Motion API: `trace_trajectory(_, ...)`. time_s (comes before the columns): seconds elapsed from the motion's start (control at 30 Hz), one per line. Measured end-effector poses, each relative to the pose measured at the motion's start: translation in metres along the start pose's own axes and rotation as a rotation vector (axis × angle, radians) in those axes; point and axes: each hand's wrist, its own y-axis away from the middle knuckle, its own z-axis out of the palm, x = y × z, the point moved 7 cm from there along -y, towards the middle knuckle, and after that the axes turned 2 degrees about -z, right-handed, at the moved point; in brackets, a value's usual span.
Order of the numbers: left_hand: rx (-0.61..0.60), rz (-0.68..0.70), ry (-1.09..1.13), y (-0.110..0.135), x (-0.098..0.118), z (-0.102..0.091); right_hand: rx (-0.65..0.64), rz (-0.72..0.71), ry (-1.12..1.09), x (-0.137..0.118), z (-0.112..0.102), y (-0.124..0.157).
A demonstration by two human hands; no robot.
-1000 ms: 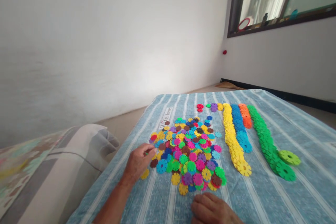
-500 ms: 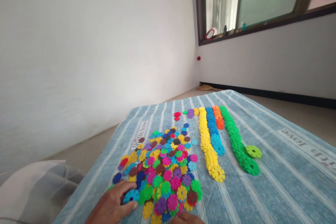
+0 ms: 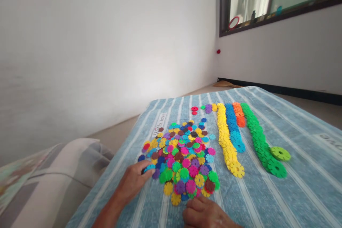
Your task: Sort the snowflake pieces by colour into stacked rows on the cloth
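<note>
A heap of small multicoloured plastic gear-shaped discs [image 3: 184, 156] lies on a blue striped cloth [image 3: 294, 188]. My left hand [image 3: 135, 180] rests at the heap's near left edge, thumb and fingers pinched on a blue disc [image 3: 149, 167]. My right hand [image 3: 204, 212] lies knuckles up on the cloth just below the heap, fingers curled, nothing visible in it. To the right run sorted rows: yellow discs [image 3: 227, 142], blue discs [image 3: 233, 128], a short orange row [image 3: 238, 113] and green discs [image 3: 260, 142].
A few loose red, green, purple and yellow discs [image 3: 203, 108] lie at the rows' far end. A grey and white pillow [image 3: 58, 178] sits left of the cloth. White walls stand behind, and a dark-framed window [image 3: 267, 3] is up right.
My left hand has slid along the heap's left edge toward me and now pinches a blue disc. The camera has swung about; the right hand stays below the heap.
</note>
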Motion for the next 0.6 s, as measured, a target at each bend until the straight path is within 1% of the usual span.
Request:
trace_trajectory(0.07, 0.05, 0.0, 0.025, 0.001, -0.003, -0.002, 0.074, -0.022, -0.011, -0.002, -0.015, -0.003)
trace_trajectory(0.1, 0.069, -0.01, 0.038, 0.002, -0.005, -0.002, 0.085, -0.028, -0.014, -0.002, -0.02, -0.005)
trace_trajectory(0.17, 0.099, -0.01, 0.071, 0.004, -0.004, -0.001, 0.051, -0.041, -0.015, -0.003, -0.025, -0.008)
trace_trajectory(0.27, 0.103, 0.065, 0.122, 0.008, 0.008, 0.003, -0.012, -0.05, -0.022, -0.005, -0.026, -0.011)
trace_trajectory(0.37, 0.07, 0.146, 0.129, 0.012, 0.024, 0.01, 0.003, -0.042, -0.046, -0.005, -0.03, -0.011)
trace_trajectory(0.47, 0.051, 0.211, 0.096, 0.019, 0.043, 0.018, -0.027, 0.057, -0.154, 0.003, -0.032, -0.008)
trace_trajectory(0.53, 0.011, 0.275, 0.101, 0.026, 0.058, 0.026, -0.026, 0.189, -0.226, 0.014, -0.036, -0.004)
trace_trajectory(0.6, -0.05, 0.336, 0.135, 0.034, 0.074, 0.036, 0.01, 0.317, -0.262, 0.026, -0.043, 0.0)
